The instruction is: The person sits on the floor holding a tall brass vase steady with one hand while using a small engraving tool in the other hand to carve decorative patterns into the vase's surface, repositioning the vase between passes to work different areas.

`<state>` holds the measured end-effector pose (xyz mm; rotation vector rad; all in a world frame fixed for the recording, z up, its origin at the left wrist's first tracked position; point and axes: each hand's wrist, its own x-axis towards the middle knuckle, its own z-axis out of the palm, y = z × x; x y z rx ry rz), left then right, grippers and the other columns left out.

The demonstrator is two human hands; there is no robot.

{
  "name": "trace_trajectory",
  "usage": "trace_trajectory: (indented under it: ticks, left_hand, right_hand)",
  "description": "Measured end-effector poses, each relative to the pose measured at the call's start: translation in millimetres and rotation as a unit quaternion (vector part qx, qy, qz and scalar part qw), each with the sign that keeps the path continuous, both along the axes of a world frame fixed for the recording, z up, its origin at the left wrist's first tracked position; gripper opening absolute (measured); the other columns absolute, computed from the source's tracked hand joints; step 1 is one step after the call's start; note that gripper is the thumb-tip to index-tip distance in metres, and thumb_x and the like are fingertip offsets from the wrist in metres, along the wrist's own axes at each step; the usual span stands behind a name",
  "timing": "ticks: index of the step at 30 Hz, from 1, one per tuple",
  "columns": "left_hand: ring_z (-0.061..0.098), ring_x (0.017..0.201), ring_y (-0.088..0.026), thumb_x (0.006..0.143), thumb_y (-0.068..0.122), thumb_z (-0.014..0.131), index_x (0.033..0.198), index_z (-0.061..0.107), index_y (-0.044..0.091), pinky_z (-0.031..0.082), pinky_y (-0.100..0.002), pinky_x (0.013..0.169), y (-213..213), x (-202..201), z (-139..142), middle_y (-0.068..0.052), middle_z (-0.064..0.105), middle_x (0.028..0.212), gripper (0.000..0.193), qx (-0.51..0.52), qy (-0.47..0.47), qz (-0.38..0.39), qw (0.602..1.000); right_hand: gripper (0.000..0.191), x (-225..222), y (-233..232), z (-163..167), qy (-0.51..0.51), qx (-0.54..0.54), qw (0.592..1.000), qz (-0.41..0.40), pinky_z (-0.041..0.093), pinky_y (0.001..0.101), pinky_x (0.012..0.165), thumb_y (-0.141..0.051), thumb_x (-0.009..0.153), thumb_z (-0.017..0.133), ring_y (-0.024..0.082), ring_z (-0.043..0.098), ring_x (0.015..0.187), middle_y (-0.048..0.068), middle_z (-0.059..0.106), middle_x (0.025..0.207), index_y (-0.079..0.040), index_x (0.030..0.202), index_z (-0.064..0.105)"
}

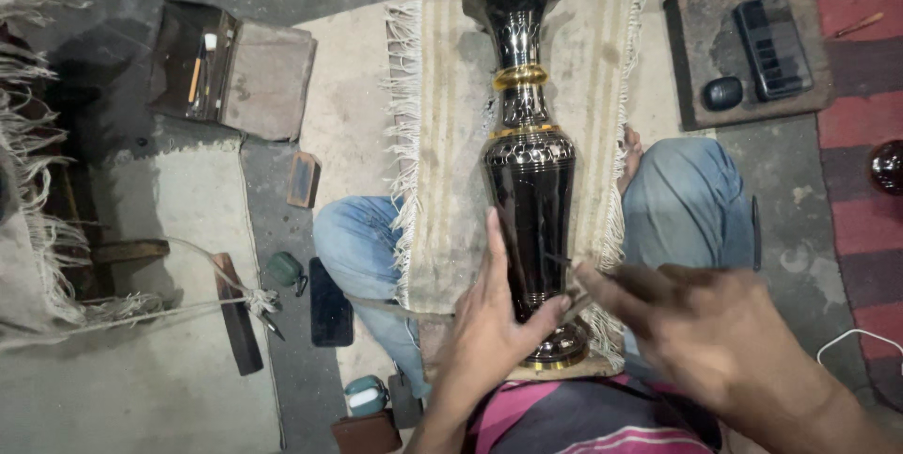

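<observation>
your left hand [494, 327] is lying flat, fingers apart, against the vase [530, 181]; your right hand [701, 322] is pinching a thin tool [564, 264] near its base.

Dim, flat indoor light with soft shadows. Bright glints streak the polished black vase [529, 181]. The right hand [715, 327] is smeared by motion blur; the left hand [494, 322] is sharper. Wide-angle distortion bends the edges, and the far-left corner lies dark.
</observation>
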<state>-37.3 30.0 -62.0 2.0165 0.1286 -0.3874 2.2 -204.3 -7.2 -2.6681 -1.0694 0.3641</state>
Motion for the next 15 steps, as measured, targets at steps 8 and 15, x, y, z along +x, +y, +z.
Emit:
trace_trajectory:
  ticks: [8, 15]
  left_hand:
    - [0.065, 0.113, -0.051, 0.080, 0.033, 0.078, 0.162, -0.009, 0.002, 0.054, -0.053, 0.092, -17, 4, 4, -0.032, 0.052, 0.145, 0.123, 0.027, -0.031, 0.039, 0.998]
    - [0.067, 0.099, -0.051, 0.077, 0.030, 0.080, 0.161, -0.007, 0.001, 0.054, -0.055, 0.085, -25, 4, -1, -0.032, 0.059, 0.131, 0.125, 0.051, -0.061, 0.056, 0.995]
  right_hand:
    - [0.047, 28, 10, 18, 0.062, -0.057, 0.991, -0.101, 0.054, 0.0439, 0.056, -0.030, 0.083, 0.073, 0.028, 0.069, 0.059, 0.007, 0.069, 0.072, -0.030, 0.130, 0.071]
    - [0.056, 35, 20, 26, 0.068, -0.166, 0.983, -0.048, 0.056, 0.0422, 0.058, -0.039, 0.087, 0.070, 0.026, 0.070, 0.062, 0.004, 0.071, 0.080, -0.030, 0.142, 0.064]
